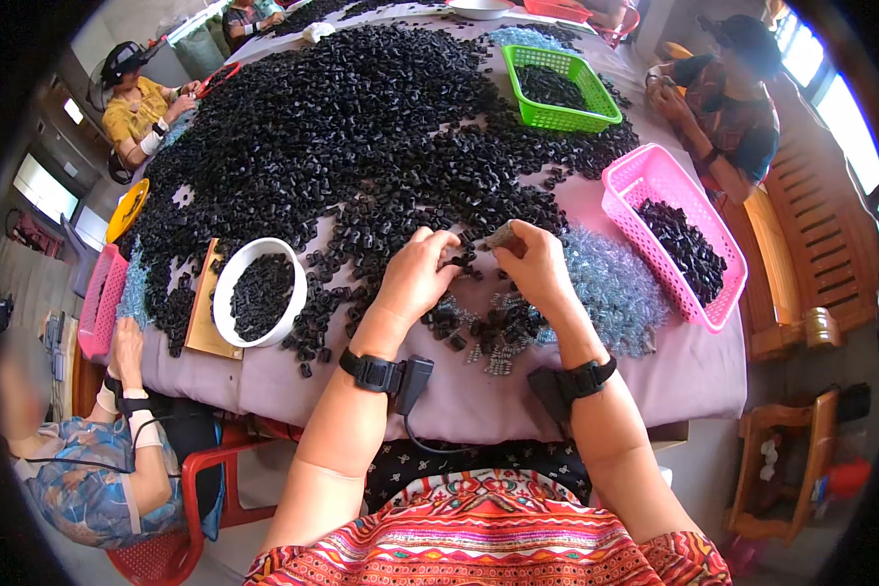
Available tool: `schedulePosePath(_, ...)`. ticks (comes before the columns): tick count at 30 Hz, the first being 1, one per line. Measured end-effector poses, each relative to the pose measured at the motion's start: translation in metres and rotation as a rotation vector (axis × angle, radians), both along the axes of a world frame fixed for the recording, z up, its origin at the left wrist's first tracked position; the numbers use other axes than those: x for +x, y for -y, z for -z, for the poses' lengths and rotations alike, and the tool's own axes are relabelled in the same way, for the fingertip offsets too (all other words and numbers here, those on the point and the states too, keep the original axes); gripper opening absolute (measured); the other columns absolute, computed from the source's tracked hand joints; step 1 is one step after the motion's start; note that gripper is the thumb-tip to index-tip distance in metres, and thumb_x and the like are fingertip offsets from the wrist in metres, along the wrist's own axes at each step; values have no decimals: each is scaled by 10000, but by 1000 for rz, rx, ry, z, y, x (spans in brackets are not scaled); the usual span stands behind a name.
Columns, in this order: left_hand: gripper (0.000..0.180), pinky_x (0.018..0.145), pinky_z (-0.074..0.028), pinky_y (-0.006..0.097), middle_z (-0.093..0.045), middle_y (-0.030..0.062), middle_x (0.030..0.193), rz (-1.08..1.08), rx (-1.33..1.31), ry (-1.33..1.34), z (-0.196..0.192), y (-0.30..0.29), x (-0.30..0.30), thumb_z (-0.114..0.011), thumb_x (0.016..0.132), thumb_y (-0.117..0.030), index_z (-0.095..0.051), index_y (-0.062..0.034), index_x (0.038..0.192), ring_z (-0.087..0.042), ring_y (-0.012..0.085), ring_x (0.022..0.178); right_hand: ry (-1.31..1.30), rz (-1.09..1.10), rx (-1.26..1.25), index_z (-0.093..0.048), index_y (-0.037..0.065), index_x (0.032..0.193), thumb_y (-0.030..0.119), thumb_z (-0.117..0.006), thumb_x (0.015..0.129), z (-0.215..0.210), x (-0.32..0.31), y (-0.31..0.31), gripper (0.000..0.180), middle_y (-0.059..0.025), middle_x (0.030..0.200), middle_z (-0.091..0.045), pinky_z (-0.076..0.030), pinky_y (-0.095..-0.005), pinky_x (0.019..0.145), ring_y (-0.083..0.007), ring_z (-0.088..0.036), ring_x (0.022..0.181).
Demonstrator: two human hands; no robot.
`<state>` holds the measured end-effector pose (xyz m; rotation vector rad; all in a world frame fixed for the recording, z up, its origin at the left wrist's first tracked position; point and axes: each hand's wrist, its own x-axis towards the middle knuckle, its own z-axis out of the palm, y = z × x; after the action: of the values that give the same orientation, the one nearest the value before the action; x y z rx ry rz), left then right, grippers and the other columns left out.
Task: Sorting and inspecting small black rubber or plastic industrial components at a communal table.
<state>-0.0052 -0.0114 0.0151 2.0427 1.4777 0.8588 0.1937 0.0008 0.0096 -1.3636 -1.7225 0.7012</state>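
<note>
Over the near part of the table, my left hand (420, 272) is closed in a pinch, with a small black plastic piece at its thumb and fingertips. My right hand (537, 269) is also pinched shut a short way to the right; something small and greyish (501, 235) shows at its fingertips, too small to name. Loose black pieces (464, 256) lie between and beyond the hands. Against the right wrist spreads a pile of clear bluish plastic pieces (615, 293). Below the hands lie several small clear pieces (498, 359) among black ones.
A large heap of black pieces (332, 107) covers the cloth-covered table (439, 400). A white bowl (300, 293) stands left; a pink basket (723, 303) and green basket (566, 121) right, all holding black pieces. Other people (137, 112) sit around the table.
</note>
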Motion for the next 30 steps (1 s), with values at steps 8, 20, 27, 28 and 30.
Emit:
schedulePosePath(8,162,759,-522,384,-624,100,915,10,75,-67,12,-6,-2,-716,786,-72,-653,-51,934,-647,283,871,28,0,17,-596,-46,881,102,-673,782,-10,-6,6,194,-193,738,-640,-504,-368,642,-292,-634,654)
schedulePosePath(20,135,750,-511,235,-685,-3,878,96,-81,449,6,-4,8,-687,863,-5,-674,-23,997,-611,61,804,-289,-72,-27,-616,-19,861,58,-678,803,-3,-10,4,115,-81,702,-633,-475,-298,599,-93,-563,652)
schedulePosePath(27,152,728,-505,239,-676,-7,847,73,-61,396,11,-7,4,-697,845,-7,-678,-28,995,-596,57,771,-171,-42,-14,-617,-30,870,58,-675,804,-6,-6,4,125,-89,697,-632,-478,-303,598,-104,-566,641)
schedulePosePath(28,152,728,-505,239,-676,-7,847,73,-61,396,12,-8,3,-697,845,-7,-678,-28,995,-596,57,771,-202,-28,16,-618,-32,870,56,-675,801,-4,-7,2,126,-93,703,-641,-482,-305,602,-109,-575,642)
schedulePosePath(30,185,701,-525,289,-672,76,866,50,-19,279,16,-10,-1,-718,804,-41,-678,-40,984,-642,156,737,-233,-16,46,-618,-35,870,54,-675,799,-4,-5,1,127,-97,709,-650,-487,-307,606,-114,-584,643)
